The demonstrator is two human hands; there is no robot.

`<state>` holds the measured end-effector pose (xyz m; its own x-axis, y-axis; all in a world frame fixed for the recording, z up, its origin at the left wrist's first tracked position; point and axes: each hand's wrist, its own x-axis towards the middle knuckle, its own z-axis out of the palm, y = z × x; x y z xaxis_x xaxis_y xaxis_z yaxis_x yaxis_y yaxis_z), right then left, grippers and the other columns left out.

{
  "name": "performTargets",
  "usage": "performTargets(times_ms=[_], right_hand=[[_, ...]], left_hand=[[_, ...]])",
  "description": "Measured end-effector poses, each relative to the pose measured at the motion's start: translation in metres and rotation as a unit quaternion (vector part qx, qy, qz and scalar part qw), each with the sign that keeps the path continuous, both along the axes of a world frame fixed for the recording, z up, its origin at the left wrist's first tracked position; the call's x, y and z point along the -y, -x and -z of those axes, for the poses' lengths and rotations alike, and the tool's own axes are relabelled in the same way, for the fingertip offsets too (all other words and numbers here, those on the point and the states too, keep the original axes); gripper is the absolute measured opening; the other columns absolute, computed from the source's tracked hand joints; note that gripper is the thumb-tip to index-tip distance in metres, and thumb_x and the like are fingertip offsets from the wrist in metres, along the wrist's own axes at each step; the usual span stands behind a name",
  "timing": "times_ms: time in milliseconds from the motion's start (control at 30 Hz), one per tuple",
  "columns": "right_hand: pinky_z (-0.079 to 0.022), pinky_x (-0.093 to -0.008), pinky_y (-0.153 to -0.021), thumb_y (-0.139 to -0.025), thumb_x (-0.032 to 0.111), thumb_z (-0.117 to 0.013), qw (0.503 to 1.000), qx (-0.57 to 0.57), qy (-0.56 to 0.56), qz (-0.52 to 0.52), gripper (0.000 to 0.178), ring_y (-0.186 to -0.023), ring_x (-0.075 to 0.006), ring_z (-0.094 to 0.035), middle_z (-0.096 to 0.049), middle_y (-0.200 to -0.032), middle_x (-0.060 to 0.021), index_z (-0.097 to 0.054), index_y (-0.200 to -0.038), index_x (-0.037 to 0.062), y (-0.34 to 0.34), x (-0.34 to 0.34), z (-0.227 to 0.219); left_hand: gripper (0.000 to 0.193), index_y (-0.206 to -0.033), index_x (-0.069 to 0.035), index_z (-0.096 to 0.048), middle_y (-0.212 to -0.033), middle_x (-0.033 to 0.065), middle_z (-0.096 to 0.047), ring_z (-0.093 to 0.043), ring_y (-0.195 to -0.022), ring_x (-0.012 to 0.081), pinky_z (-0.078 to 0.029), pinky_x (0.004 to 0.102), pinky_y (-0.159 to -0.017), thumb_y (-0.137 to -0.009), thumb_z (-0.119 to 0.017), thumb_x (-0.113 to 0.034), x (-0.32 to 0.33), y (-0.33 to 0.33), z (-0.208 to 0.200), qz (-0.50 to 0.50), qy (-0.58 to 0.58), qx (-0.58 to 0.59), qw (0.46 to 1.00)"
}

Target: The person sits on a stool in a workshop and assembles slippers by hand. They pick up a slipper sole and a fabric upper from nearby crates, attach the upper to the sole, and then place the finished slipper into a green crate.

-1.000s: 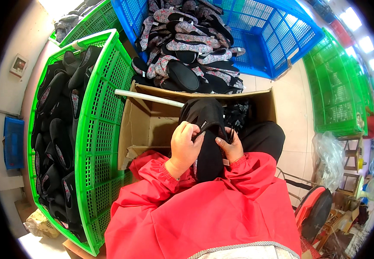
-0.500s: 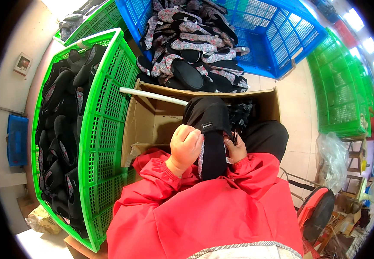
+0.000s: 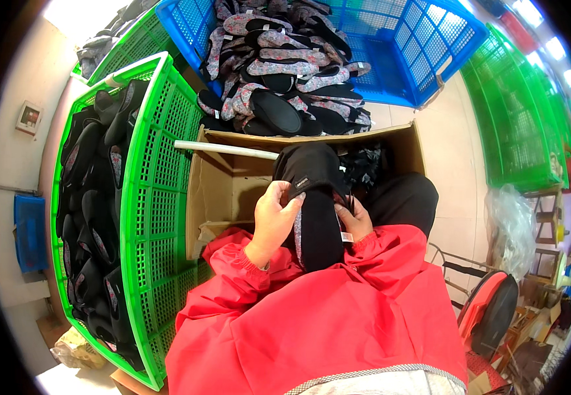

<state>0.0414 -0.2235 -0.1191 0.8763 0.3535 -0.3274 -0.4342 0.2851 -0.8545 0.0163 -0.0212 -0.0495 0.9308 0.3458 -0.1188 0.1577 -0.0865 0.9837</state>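
So the slipper (image 3: 320,230) is right in the lap, up against the red smock (image 3: 318,309), with a hand on each side. Left hand (image 3: 272,220) has thumb and fingers pinched on the edge near the little label (image 3: 301,182). Right hand (image 3: 356,222) looks clamped on the opposite edge, thumb on it — the other fingertips are hidden, so no idea how far under they go.

Why hold it like that? My guess is that gripping both edges stops it twisting, and the lap does the job of a bench. It's soft-looking stuff, so one hand alone would probably let it flop.

Long axis runs away from the body, nearly straight out, far end leaning a touch left. The near end sits against the smock. I'd call the label end the toe side, but it's black on black up there with the trousers, so I can't tell where the slipper stops. A white tag (image 3: 346,237) pokes out on the right, by the right hand.

Carton (image 3: 216,187) sits just past the knees, green crate (image 3: 157,230) full of dark slippers on the left, floral pile (image 3: 292,66) by the blue crate (image 3: 371,76) beyond — probably all set close to save getting up.
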Motion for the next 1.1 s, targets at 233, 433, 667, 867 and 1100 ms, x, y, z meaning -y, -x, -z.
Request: performTargets(times_ms=[233,433,667,867,1100], right_hand=[[-0.048,-0.0214,-0.072,-0.098,0.015,-0.058,0.999,-0.019,-0.036,0.005,0.028,-0.082,-0.008,-0.059,-0.064,-0.1,-0.0017,-0.056,-0.123,0.0032,0.003,0.001,-0.02],[-0.046,-0.0212,-0.075,-0.092,0.019,-0.066,0.996,0.042,-0.081,-0.023,0.04,-0.087,-0.0082,-0.058,-0.061,-0.117,-0.006,-0.053,-0.127,0.0028,-0.002,0.008,-0.024],[-0.035,-0.0327,-0.108,-0.086,0.015,-0.074,0.982,0.144,-0.11,-0.056,0.053,-0.126,-0.019,-0.049,-0.052,-0.136,-0.01,-0.053,-0.132,-0.001,0.004,0.007,-0.027],[-0.037,-0.0334,-0.107,-0.087,0.007,-0.071,0.981,0.167,-0.089,-0.043,0.042,-0.121,-0.0174,-0.051,-0.057,-0.126,-0.0102,-0.057,-0.125,-0.0033,0.004,0.004,-0.028],[-0.044,-0.0292,-0.097,-0.089,0.009,-0.07,0.992,0.095,-0.076,-0.046,0.034,-0.108,-0.0146,-0.057,-0.061,-0.117,-0.0078,-0.06,-0.118,-0.0034,0.001,0.009,-0.046]], left_hand=[[0.006,-0.089,-0.005,-0.058,-0.083,-0.0017,-0.061,-0.053,-0.072,0.0041,-0.042,0.0199,-0.065,-0.09,-0.061,0.001,-0.007,0.0,-0.037,-0.005,0.285,0.045,0.958],[0.005,-0.093,-0.008,-0.056,-0.089,0.0026,-0.066,-0.064,-0.083,0.0108,-0.053,0.026,-0.077,-0.096,-0.057,-0.004,-0.025,-0.002,-0.057,-0.125,0.359,0.164,0.91],[0.003,-0.099,-0.009,-0.053,-0.095,0.0041,-0.066,-0.065,-0.083,0.0128,-0.056,0.0284,-0.071,-0.098,-0.056,-0.008,-0.014,0.003,-0.058,-0.156,0.33,0.121,0.923],[0.013,-0.112,-0.004,-0.057,-0.102,0.004,-0.067,-0.063,-0.087,0.0091,-0.051,0.0246,-0.078,-0.1,-0.054,-0.008,0.013,0.009,-0.037,-0.087,0.272,0.111,0.952],[0.017,-0.115,-0.001,-0.059,-0.105,0.0036,-0.067,-0.062,-0.091,0.0084,-0.047,0.0226,-0.08,-0.099,-0.055,-0.006,0.012,0.007,-0.033,0.014,0.243,0.098,0.965]])
